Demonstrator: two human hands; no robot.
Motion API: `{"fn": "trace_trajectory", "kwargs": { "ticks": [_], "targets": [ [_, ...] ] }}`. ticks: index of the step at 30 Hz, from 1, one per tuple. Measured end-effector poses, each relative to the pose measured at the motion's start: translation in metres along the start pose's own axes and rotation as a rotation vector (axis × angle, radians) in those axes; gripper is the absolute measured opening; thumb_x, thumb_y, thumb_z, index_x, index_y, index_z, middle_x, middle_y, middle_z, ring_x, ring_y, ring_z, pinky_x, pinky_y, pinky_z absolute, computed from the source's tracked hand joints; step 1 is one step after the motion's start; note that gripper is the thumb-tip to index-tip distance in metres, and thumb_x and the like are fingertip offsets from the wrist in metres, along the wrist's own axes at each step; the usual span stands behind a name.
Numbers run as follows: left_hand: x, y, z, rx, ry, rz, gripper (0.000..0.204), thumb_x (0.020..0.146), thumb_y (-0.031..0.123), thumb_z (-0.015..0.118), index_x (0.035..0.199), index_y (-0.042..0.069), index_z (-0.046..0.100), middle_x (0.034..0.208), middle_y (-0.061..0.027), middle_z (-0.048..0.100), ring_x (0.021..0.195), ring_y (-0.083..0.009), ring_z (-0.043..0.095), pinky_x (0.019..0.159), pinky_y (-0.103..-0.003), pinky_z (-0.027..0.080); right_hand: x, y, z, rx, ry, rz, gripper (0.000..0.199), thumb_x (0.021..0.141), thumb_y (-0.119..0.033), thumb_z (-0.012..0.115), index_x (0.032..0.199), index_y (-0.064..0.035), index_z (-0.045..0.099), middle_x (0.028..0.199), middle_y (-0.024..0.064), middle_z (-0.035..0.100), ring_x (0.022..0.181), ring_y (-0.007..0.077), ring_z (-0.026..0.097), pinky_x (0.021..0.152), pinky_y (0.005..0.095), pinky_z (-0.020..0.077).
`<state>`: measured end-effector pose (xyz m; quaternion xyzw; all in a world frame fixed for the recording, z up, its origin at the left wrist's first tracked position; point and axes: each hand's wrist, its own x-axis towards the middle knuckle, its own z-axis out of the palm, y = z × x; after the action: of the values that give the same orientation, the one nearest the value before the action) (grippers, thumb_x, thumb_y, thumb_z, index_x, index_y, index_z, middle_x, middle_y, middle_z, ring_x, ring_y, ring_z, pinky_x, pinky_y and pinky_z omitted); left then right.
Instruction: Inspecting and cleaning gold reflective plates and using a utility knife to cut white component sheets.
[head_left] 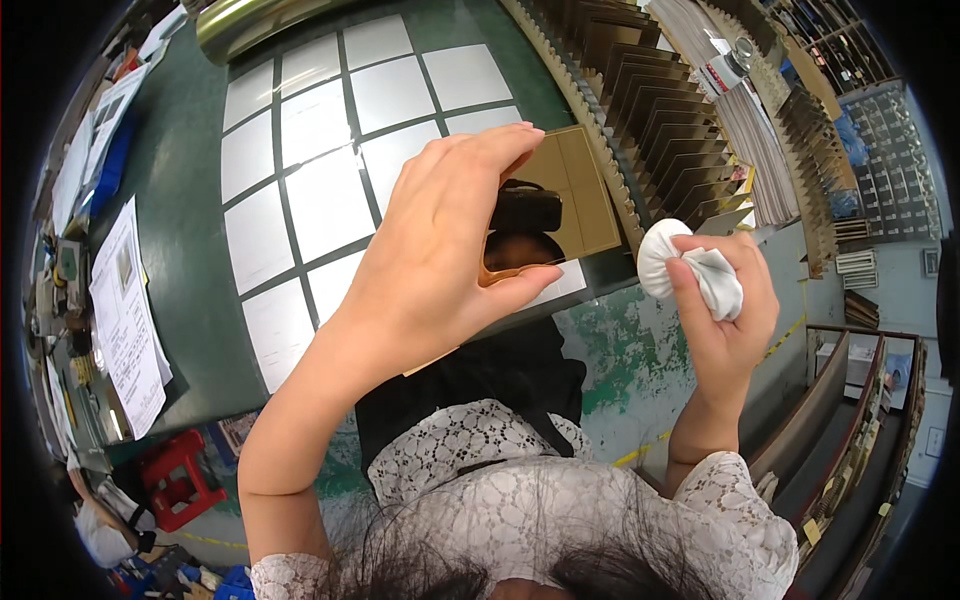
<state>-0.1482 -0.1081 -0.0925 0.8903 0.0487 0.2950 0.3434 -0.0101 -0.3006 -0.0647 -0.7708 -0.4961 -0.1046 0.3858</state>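
A square, gold mirror-like plate [575, 190] is in my left hand [430, 230], raised over the front right of the green table. My thumb lies along its near edge and my fingers reach to its far edge. Dark shapes are reflected in its shiny face, and my hand covers much of its left part. Off to the right, apart from the plate, my right hand [735, 285] pinches a bunched white cloth pad [662, 262] with a rounded end. On the table, several flat silvery-white squares [325, 205] lie in rows beyond and left of my left hand.
A large gold roll [265, 25] lies at the table's far edge. Printed papers [128, 310] rest on the left. Slotted racks [665, 110] hold upright plates at the right. A red stool [180, 480] stands lower left, and wooden shelving [850, 430] lower right.
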Motion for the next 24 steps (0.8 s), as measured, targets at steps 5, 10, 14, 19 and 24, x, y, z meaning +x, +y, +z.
{"fn": "trace_trajectory", "kwargs": {
  "ticks": [5, 10, 14, 19, 24],
  "targets": [
    [-0.001, -0.001, -0.005, -0.017, -0.012, -0.035, 0.08, 0.06, 0.005, 0.082, 0.13, 0.005, 0.044, 0.121, -0.0116, 0.051, 0.11, -0.0271, 0.051, 0.095, -0.034, 0.041, 0.001, -0.003, 0.002, 0.009, -0.003, -0.008, 0.018, 0.073, -0.001, 0.075, 0.087, -0.0005, 0.063, 0.074, 0.0076, 0.057, 0.063, 0.0164, 0.051, 0.055, 0.0255, 0.0406],
    [-0.002, -0.001, -0.007, 0.021, 0.017, -0.026, 0.079, 0.061, 0.006, 0.082, 0.13, 0.005, 0.045, 0.121, -0.0113, 0.051, 0.111, -0.0263, 0.051, 0.096, -0.034, 0.041, 0.001, -0.004, 0.005, 0.032, 0.003, -0.024, 0.019, 0.073, -0.001, 0.075, 0.087, -0.0005, 0.063, 0.074, 0.0077, 0.057, 0.063, 0.0161, 0.051, 0.055, 0.0256, 0.0408],
    [-0.002, -0.002, -0.007, 0.029, 0.012, -0.019, 0.079, 0.061, 0.006, 0.082, 0.13, 0.004, 0.045, 0.121, -0.0114, 0.051, 0.111, -0.0262, 0.051, 0.096, -0.034, 0.04, 0.001, -0.005, 0.006, 0.028, -0.003, -0.036, 0.019, 0.073, -0.001, 0.075, 0.087, -0.0001, 0.063, 0.075, 0.0078, 0.058, 0.063, 0.0163, 0.052, 0.055, 0.0257, 0.0415],
    [-0.002, -0.001, -0.004, -0.018, 0.012, 0.014, 0.079, 0.061, 0.002, 0.081, 0.13, 0.003, 0.043, 0.122, -0.0118, 0.051, 0.111, -0.0265, 0.051, 0.096, -0.034, 0.04, 0.0, -0.006, 0.008, 0.024, -0.02, -0.036, 0.02, 0.072, -0.002, 0.076, 0.087, 0.0001, 0.063, 0.075, 0.008, 0.059, 0.063, 0.0169, 0.053, 0.056, 0.026, 0.0425],
    [-0.003, 0.002, -0.002, 0.001, -0.005, 0.022, 0.079, 0.06, 0.0, 0.081, 0.13, 0.002, 0.043, 0.122, -0.0122, 0.051, 0.111, -0.0274, 0.05, 0.096, -0.035, 0.041, -0.001, -0.007, 0.013, 0.062, -0.019, -0.049, 0.021, 0.072, -0.003, 0.077, 0.088, -0.0001, 0.063, 0.075, 0.0083, 0.06, 0.063, 0.0183, 0.055, 0.056, 0.0262, 0.0438]
  ]
}}
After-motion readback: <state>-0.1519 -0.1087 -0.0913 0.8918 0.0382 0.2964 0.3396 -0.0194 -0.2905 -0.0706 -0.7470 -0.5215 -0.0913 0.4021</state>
